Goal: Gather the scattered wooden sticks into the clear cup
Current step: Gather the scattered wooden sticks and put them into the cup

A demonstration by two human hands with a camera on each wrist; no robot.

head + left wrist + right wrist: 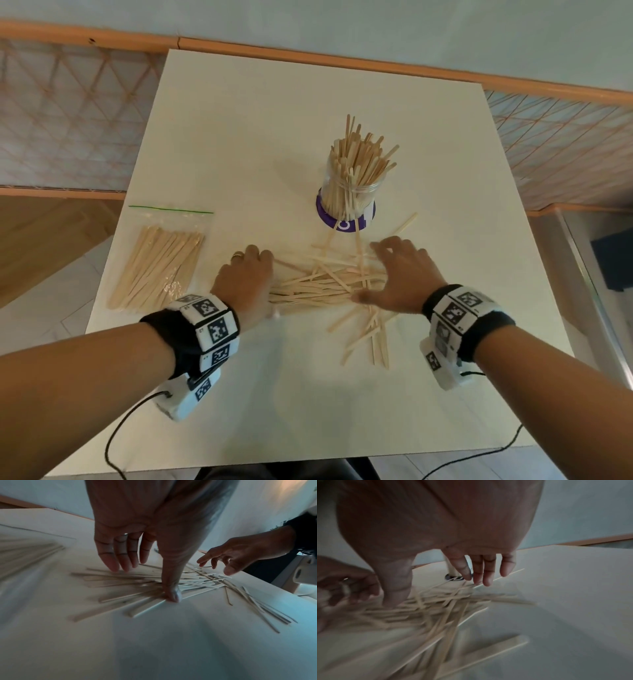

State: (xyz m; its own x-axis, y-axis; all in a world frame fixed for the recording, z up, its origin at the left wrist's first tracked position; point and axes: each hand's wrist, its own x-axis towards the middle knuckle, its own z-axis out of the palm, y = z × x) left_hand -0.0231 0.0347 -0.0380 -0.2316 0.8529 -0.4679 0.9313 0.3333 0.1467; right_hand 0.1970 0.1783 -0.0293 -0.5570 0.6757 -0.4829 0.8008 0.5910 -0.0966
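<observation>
Since most of the loose wooden sticks lie in one heap directly between my hands, the coming move turns on that heap's long axis, which runs roughly left to right across the white table. I judge a squeeze from both ends would line them up. A smaller cluster lies nearer me, under my right wrist, pointing mostly toward and away from me; a few strays reach toward the clear cup.

The cup stands upright just beyond the heap, slightly toward my right side, already crowded with sticks standing on end.

My left hand sits at the heap's left end, fingers straight and together, thumb tip pressing down on stick ends; nothing grasped. My right hand is spread and relaxed over the right end, fingertips near the sticks, holding nothing. Contact there: cannot tell.

The right hand is nearer the cup.

A zip bag of sticks lies well apart, left.
</observation>
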